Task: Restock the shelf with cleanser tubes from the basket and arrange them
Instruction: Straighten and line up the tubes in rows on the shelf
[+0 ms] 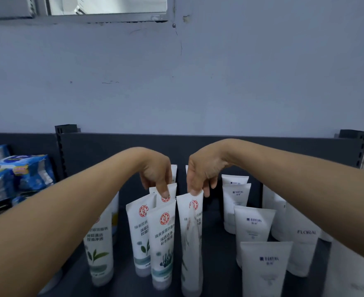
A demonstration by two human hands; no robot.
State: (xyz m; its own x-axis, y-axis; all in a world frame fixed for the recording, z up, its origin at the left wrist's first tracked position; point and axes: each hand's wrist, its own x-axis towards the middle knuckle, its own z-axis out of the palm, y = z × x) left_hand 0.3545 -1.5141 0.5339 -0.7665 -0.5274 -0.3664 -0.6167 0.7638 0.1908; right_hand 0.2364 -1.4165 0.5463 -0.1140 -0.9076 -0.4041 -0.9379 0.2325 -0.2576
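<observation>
White cleanser tubes with red round logos stand upright on the dark shelf (213, 243). My left hand (155, 171) reaches over them and pinches the top of a tube in the second row (166, 192), behind the front tube with the seaweed print (162, 243). My right hand (201, 171) pinches the top edge of the tall tube to the right (190, 239), which looks slightly blurred. A green-leaf tube (99, 251) stands at the left. No basket is in view.
A row of white tubes with blue logos (254, 224) and white "FLORAL" tubes (301, 239) stand to the right. Blue packaged goods (18, 174) fill the neighbouring shelf section at left. The dark back panel (112, 151) and a grey wall rise behind.
</observation>
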